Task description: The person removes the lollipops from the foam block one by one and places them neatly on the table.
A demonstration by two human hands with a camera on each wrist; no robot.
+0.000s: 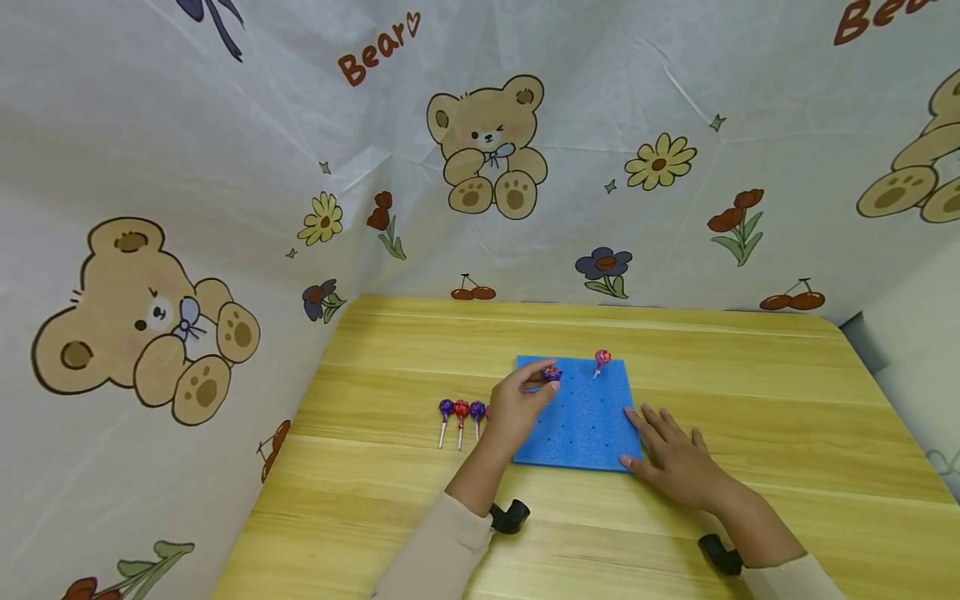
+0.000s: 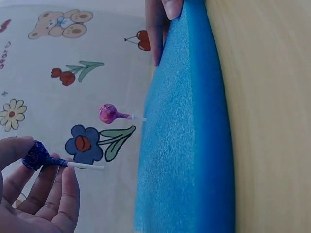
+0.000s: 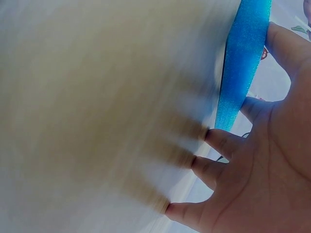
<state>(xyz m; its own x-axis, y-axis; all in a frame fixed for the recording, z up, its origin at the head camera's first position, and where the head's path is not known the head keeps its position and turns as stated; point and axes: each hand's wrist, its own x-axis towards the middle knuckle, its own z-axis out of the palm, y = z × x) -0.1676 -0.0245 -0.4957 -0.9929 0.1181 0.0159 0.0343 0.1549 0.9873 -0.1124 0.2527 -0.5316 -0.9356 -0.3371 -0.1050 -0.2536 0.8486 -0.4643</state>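
A purple-wrapped lollipop point(image 2: 36, 155) is pinched by its head between the thumb and fingers of my left hand point(image 1: 517, 404), its white stick pointing toward the blue foam board point(image 1: 573, 425). In the head view that hand is over the board's upper left part. A pink lollipop point(image 1: 603, 358) stands upright in the board near its far right corner. My right hand point(image 1: 678, 462) lies with spread fingers at the board's right edge, thumb and index finger touching it. In the right wrist view the other fingertips point(image 3: 170, 208) rest on the table.
Left of the board lies a row of lollipops, with a purple one point(image 1: 447, 407), a red one point(image 1: 461, 408) and another purple one point(image 1: 477, 409); one more is partly hidden by my left hand. Small holes dot the board. A bear-print cloth point(image 1: 570, 242) hangs behind the wooden table point(image 1: 375, 500).
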